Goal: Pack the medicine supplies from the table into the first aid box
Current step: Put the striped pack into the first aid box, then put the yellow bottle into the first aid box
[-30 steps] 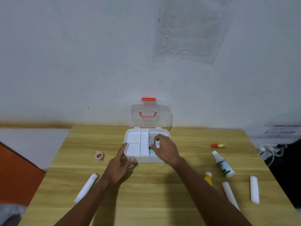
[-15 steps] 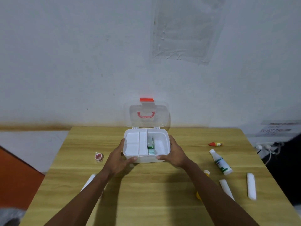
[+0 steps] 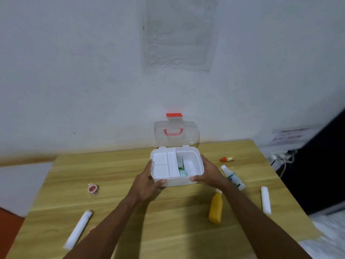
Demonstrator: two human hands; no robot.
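The white first aid box [image 3: 194, 166] stands open in the middle of the wooden table, its clear lid [image 3: 175, 133] upright with a red handle. Green and white packets [image 3: 181, 168] lie in its right compartment beside the divider. My left hand [image 3: 147, 181] grips the box's front left corner and my right hand [image 3: 209, 171] grips its right side. On the table lie a yellow bottle [image 3: 216, 208], a white bottle with a green label [image 3: 233, 177], a white roll [image 3: 265, 200], a small red-capped tube [image 3: 226, 159], a long white roll [image 3: 78, 228] and a red tape roll [image 3: 93, 189].
The wooden table [image 3: 177, 230] runs up to a grey wall behind the box. A clear plastic sheet [image 3: 179, 32] hangs on that wall. Cables and a plug [image 3: 281, 156] lie beyond the table's right edge. An orange surface [image 3: 9, 230] shows at the lower left.
My right hand came out of the box's right compartment and took hold of the box's right side. Both hands now hold the box, which has shifted slightly to the right.
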